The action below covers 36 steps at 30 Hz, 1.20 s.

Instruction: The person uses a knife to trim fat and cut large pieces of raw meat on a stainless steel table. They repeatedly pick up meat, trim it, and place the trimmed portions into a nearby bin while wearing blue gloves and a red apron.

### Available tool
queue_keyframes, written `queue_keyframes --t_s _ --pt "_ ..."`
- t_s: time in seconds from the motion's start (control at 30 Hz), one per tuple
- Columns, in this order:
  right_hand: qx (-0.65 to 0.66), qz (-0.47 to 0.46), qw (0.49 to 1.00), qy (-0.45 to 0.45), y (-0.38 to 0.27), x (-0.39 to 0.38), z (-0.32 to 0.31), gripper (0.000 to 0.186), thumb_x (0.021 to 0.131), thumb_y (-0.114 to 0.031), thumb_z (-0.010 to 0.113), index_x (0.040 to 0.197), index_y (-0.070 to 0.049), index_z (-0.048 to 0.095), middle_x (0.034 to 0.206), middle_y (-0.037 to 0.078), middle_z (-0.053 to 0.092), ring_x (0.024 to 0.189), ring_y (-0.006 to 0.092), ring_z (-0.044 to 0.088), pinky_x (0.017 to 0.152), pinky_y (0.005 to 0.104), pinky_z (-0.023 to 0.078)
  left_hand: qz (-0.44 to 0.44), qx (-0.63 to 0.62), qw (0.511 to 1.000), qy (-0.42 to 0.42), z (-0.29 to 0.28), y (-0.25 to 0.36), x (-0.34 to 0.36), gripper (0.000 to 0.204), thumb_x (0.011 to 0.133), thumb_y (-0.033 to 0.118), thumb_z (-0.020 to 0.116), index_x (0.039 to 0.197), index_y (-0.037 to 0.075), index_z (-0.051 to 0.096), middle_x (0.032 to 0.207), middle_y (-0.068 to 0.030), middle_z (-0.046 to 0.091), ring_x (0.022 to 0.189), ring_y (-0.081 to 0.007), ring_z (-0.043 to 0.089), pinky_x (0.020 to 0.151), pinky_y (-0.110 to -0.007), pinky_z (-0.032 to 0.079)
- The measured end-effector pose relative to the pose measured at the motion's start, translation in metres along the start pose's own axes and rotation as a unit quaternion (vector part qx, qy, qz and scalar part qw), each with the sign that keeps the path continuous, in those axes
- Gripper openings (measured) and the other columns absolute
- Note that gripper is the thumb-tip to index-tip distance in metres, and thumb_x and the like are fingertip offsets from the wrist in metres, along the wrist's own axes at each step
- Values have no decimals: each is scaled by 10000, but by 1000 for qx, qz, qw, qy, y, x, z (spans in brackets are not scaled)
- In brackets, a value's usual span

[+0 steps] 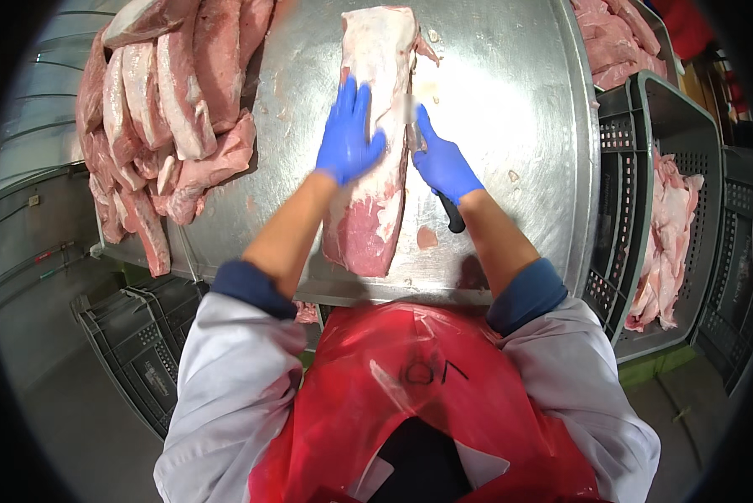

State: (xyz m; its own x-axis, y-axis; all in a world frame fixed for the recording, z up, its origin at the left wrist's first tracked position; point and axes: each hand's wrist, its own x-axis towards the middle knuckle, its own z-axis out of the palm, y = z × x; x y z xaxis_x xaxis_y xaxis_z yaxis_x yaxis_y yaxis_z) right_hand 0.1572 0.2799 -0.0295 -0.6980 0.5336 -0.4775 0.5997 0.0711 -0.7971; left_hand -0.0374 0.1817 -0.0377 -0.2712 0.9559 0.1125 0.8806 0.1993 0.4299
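Note:
A long slab of raw meat (380, 63), pale with fat over most of its top and pinker at the near end, lies lengthwise on the metal table (297, 109). My left hand (347, 138), in a blue glove, rests flat on it with the fingers stretched out. In my gloved right hand (445, 166) is a knife (453, 215); its black handle sticks out below the palm. The blade runs along the slab's right edge, partly blurred. Small meat scraps (426, 238) lie beside the slab.
A heap of meat slabs (175, 84) covers the table's left side, some hanging over its edge. At right stands a grey crate (701, 126) holding pale trimmings (665, 243). Another container of meat (615, 42) is at the far right. Dark crates (146, 356) stand below left.

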Motion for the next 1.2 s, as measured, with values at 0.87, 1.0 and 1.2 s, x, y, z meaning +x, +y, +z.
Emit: queue_keyframes --t_s 0.87,1.0,1.2 --pt "-124 14 984 -123 58 -358 30 870 895 -65 557 1622 -263 124 765 314 632 610 426 627 654 487 521 -330 151 922 -136 -20 87 -7 1266 711 609 804 1620 107 80 1646 -295 90 1463 -505 275 1109 -675 325" --pt "26 125 991 36 72 -408 -17 878 896 -65 572 1628 -281 136 710 175 645 559 241 586 622 397 517 -316 47 943 -93 -27 11 18 1212 623 449 885 1528 -71 269 1446 -294 498 1253 -392 585 1020 -456 509" --pt "104 131 975 144 125 -413 -24 886 888 -20 553 1632 -283 151 705 46 616 580 117 545 619 286 503 -246 -457 821 -236 -47 -81 6 551 822 158 696 1312 -49 552 1150 -135 670 971 -215 674 857 -388 563"
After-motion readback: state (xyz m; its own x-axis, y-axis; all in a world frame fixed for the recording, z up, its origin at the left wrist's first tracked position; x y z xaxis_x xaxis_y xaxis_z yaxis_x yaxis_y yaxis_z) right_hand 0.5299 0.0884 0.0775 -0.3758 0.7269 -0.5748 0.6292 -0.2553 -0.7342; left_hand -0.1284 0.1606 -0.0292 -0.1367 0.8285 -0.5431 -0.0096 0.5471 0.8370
